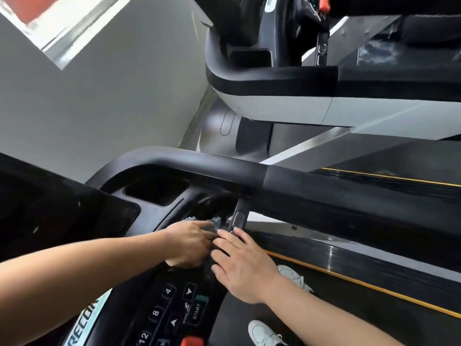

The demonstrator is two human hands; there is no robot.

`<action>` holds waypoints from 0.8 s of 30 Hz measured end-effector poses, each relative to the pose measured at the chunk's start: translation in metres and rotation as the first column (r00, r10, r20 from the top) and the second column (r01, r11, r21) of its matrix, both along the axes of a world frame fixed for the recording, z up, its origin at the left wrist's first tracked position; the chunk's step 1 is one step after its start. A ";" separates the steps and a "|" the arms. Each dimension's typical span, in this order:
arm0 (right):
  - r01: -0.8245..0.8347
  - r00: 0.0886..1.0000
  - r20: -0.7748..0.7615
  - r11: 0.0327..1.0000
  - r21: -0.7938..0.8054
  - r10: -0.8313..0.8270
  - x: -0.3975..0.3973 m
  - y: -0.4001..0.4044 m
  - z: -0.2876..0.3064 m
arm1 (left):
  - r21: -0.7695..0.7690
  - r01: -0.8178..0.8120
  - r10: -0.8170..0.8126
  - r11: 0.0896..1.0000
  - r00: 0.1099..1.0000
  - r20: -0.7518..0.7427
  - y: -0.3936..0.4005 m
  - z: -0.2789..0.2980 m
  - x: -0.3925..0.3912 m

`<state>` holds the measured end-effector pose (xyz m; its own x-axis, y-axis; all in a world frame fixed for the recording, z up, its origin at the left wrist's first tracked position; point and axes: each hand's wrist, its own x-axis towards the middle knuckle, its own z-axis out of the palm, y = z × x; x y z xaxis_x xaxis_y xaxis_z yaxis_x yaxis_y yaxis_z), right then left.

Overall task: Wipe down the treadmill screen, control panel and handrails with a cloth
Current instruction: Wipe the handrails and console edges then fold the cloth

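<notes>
Left hand (189, 243) pressing cloth (215, 222) onto console's right edge, fingers curled round it; right hand (243, 268) laid flat and open just beside, gripping nothing.

Cloth mostly hidden under left fingers, only a grey scrap showing near short grip bar (238, 219) at console's right corner. Wiping seemingly under way on control panel (172, 313) side, near cup tray (156, 189). Cannot tell what is already clean: screen barely in view at bottom left edge, keypad and START button bare of cloth. Likely left: long handrail (324, 196) running off right, untouched by either hand, plus far-side rail, out of view.
</notes>
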<state>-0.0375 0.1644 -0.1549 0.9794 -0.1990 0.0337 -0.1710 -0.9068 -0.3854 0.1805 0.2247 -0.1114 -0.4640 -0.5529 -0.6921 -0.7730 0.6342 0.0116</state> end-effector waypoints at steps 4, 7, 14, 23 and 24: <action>0.025 1.000 0.017 1.000 0.006 -0.025 0.001 0.004 0.000 | -0.183 -0.101 0.101 0.978 0.995 -0.011 -0.032 0.003 0.034; 0.048 0.998 0.037 0.999 0.000 -0.048 0.001 0.005 -0.002 | -0.168 -0.081 0.091 0.983 0.994 0.055 -0.036 -0.002 0.028; 0.069 0.997 0.038 0.998 0.004 -0.069 0.002 0.012 -0.003 | 0.119 0.108 -0.105 0.987 0.994 -0.028 -0.019 0.008 0.026; 0.082 0.995 0.047 0.996 0.032 -0.084 0.004 0.012 -0.001 | -0.145 -0.140 0.135 0.979 0.990 -0.048 -0.033 -0.030 0.025; 0.084 0.995 0.047 0.995 0.055 -0.086 0.004 0.012 0.000 | -0.098 -0.174 0.166 0.980 0.983 -0.079 -0.028 -0.027 0.022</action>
